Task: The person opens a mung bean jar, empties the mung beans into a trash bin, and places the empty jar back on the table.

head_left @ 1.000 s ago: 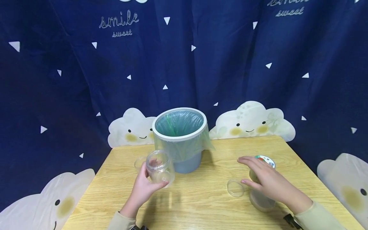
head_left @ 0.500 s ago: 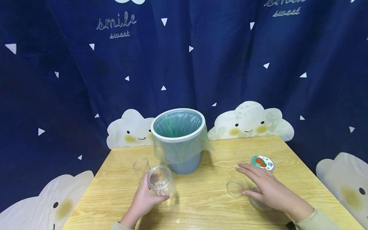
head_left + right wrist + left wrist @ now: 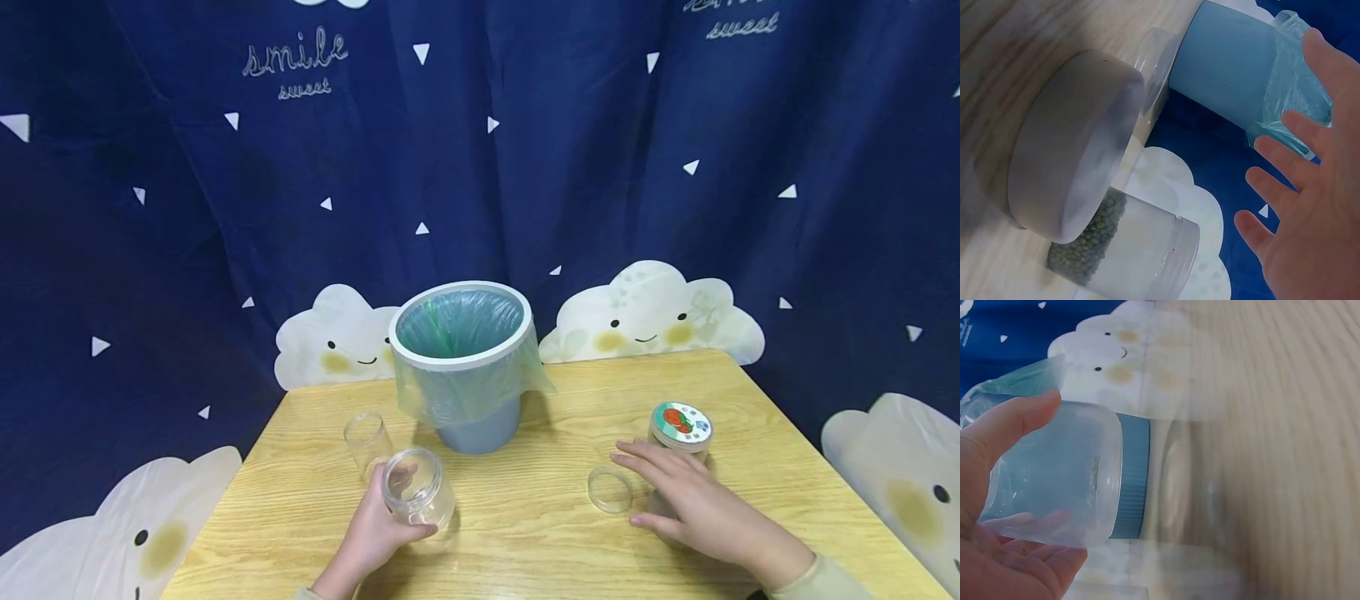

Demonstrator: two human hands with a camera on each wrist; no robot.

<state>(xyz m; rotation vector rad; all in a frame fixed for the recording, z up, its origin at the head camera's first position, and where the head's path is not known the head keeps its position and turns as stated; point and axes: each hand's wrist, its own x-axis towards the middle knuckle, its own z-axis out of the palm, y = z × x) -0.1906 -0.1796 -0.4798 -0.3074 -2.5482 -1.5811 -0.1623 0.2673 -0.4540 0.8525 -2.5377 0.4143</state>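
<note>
A clear jar [image 3: 422, 492] without a lid is in my left hand [image 3: 377, 527], thumb on one side and fingers on the other. It appears tilted in the head view; whether its base touches the table I cannot tell. My right hand [image 3: 693, 508], fingers spread and holding nothing, hovers over a round grey object [image 3: 1079, 144], mostly hidden by the hand in the head view. Just beyond stands a jar with a tomato picture on its lid [image 3: 681, 425]; in the right wrist view the jar holding small green beans [image 3: 1088, 240] shows. A clear ring-shaped piece [image 3: 610, 490] lies left of the right hand.
A blue-grey bin [image 3: 480, 429] with a white rim and a pale green liner bag stands at the table's back middle. Another clear, narrow container [image 3: 367, 442] stands behind the left hand. A dark blue curtain [image 3: 360, 167] hangs behind the wooden table [image 3: 525, 542].
My left hand has lowered the clear jar towards me, uncovering the narrow container. My right hand has drawn slightly nearer, so the tomato-lidded jar shows more. The head view has shifted a little.
</note>
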